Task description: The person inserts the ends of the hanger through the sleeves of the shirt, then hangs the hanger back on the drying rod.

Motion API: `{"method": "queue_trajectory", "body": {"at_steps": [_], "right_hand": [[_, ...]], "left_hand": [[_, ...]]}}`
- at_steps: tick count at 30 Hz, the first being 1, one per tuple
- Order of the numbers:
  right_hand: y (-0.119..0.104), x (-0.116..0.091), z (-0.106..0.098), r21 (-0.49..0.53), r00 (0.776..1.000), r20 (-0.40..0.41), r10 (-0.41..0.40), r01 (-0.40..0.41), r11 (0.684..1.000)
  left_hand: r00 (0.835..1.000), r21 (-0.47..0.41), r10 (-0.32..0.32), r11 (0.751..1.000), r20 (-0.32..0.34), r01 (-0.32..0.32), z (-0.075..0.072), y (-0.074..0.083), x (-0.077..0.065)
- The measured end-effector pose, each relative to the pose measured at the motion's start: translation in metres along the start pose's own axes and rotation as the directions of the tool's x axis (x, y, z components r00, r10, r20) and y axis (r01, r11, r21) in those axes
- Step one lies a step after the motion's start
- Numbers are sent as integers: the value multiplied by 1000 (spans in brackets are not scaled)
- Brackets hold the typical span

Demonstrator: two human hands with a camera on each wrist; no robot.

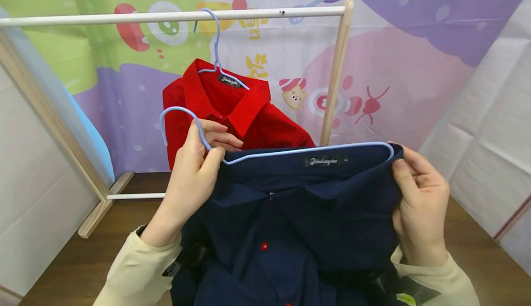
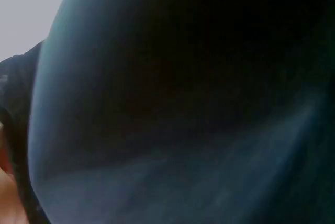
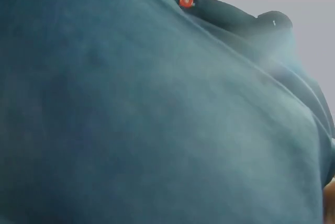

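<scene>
In the head view a navy shirt with red buttons hangs between my hands, its neck opening facing up. A light blue hanger runs along the inside of the neckband, above the label. My left hand grips the hanger at the base of its hook, thumb beside the shirt's edge. At the hanger's right end, my right hand pinches the shirt's edge between thumb and fingers. The hanger's other arm is hidden. Navy cloth fills most of the left wrist view; a red button shows in the right wrist view.
Behind my hands a red shirt hangs on another blue hanger from the white rail of a wooden rack. The rack stands on a brown tabletop. A cartoon-printed curtain covers the back.
</scene>
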State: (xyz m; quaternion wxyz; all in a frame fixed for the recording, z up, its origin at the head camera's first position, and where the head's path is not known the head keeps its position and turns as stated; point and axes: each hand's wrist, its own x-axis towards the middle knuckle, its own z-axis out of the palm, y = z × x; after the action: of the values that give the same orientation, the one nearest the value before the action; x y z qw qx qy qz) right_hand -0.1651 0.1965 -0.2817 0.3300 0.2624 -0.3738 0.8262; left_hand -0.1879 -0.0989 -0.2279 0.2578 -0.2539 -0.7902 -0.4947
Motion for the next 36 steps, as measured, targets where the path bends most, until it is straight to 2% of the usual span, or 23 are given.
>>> {"method": "queue_trajectory", "body": {"at_steps": [4,8,11,13,16,19,20,21,22,24,26,27,32,34,36], "right_hand": [[-2,3,-4,1,999,34,41,-41,999],[-5,2,-2,-124,997,44,59,-53,991],[-7,1,0,-242,998,32,54,-45,969],[-8,1,1,-288,998,49,46,-30,957],[-8,0,0,-297,993,115,25,10,955],[-7,-4,2,-378,976,218,13,72,923],[-7,-5,4,-436,969,247,24,90,896],[-5,-8,6,-512,958,283,36,119,851],[-3,-10,9,-583,946,320,56,149,799],[2,-15,13,-701,912,400,91,240,672],[7,-20,17,-760,875,464,139,313,569],[9,-22,18,-776,855,491,165,344,529],[18,-32,21,-800,774,572,270,455,391],[21,-33,20,-785,753,605,259,510,352],[24,-33,18,-764,745,632,213,554,330]], "left_hand": [[999,50,-8,999,39,6,-6,4,-1],[997,55,-5,999,83,1,-11,4,-4],[994,66,19,997,111,-26,-13,6,-8],[991,87,41,995,126,-53,-14,8,-11],[983,153,74,983,166,-100,-10,13,-14],[970,246,148,950,195,-195,-2,15,-17],[965,279,173,934,199,-225,0,16,-18],[959,308,200,916,202,-256,3,16,-19],[952,326,228,901,206,-286,4,17,-19],[939,357,265,874,219,-330,8,17,-20],[927,343,287,868,242,-358,10,18,-21],[921,325,292,871,256,-367,12,18,-21],[901,241,324,886,288,-396,17,17,-22],[897,238,330,883,293,-403,17,16,-22],[903,241,308,892,299,-383,14,13,-22]]}}
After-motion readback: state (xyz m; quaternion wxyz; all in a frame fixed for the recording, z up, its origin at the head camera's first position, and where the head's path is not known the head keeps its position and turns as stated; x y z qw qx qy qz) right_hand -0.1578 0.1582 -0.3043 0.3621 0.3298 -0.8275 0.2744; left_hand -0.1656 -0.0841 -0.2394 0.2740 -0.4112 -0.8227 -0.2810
